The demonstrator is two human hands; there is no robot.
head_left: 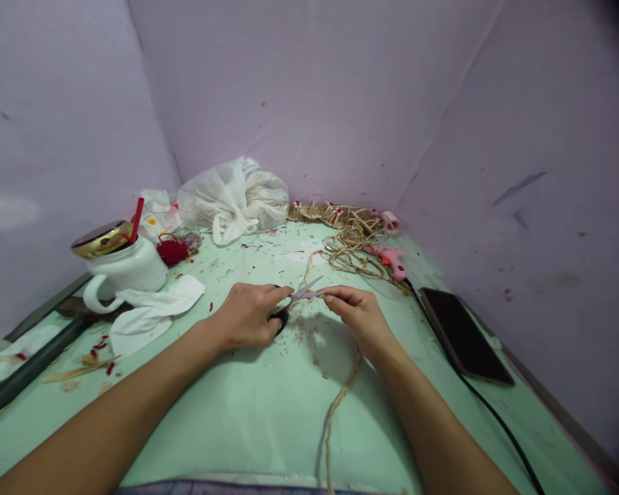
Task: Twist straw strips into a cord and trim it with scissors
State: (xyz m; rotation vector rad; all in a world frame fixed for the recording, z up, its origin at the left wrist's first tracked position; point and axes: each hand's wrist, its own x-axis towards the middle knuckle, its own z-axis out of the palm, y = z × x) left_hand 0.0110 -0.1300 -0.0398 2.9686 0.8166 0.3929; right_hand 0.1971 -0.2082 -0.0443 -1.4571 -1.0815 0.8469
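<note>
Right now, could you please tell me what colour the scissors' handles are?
The scissors' handles are black, showing best in the head view.

Before me, one back wall point(330, 103): pale lilac, lightly specked. To my left, one left wall point(67, 103): same colour, bearing a soft patch of light point(7, 210). To my right, one right wall point(547, 124): dark scuffs, faint stains. Between them, my counter point(227, 426): pale green, darker edging both sides.
</note>
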